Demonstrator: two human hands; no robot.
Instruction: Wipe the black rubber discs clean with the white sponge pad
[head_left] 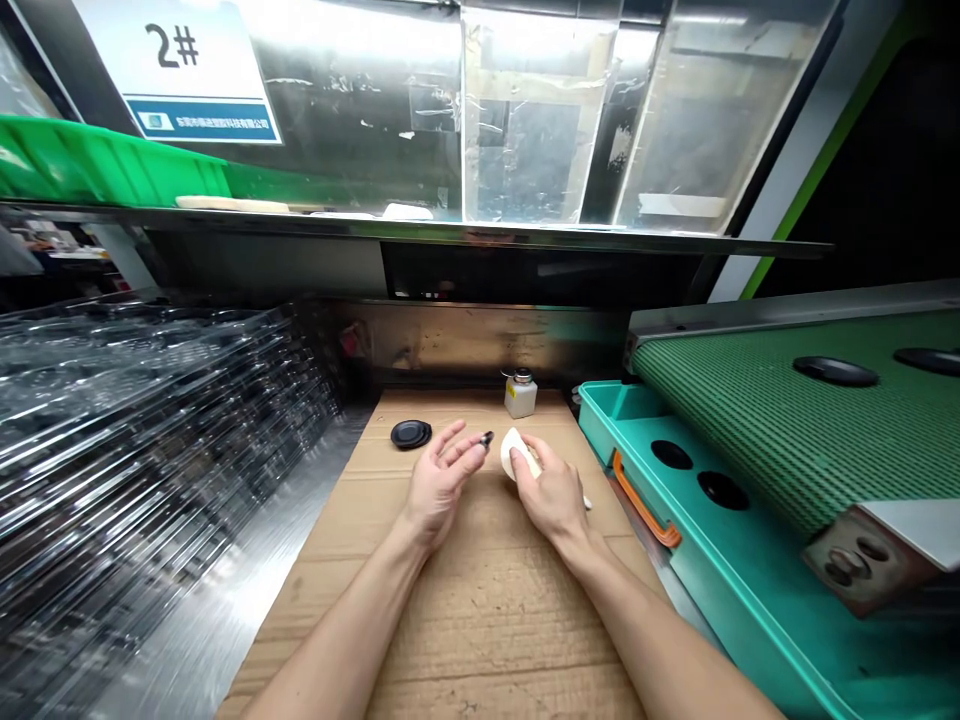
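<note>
Cardboard sheet (450, 620) lies between a stack of clear plastic sheets (150, 440) and a teal tray (637, 440), below a green mesh conveyor belt (810, 420). Near its far edge sit a small white bottle (521, 397) and a flat black disc (411, 434). Left hand (442, 475) is partly spread, a small dark piece (487, 437) at the fingertips, pinch unclear; right hand (551, 495) presses a white cloth (517, 453) against its fingers, just beside that piece.
</note>
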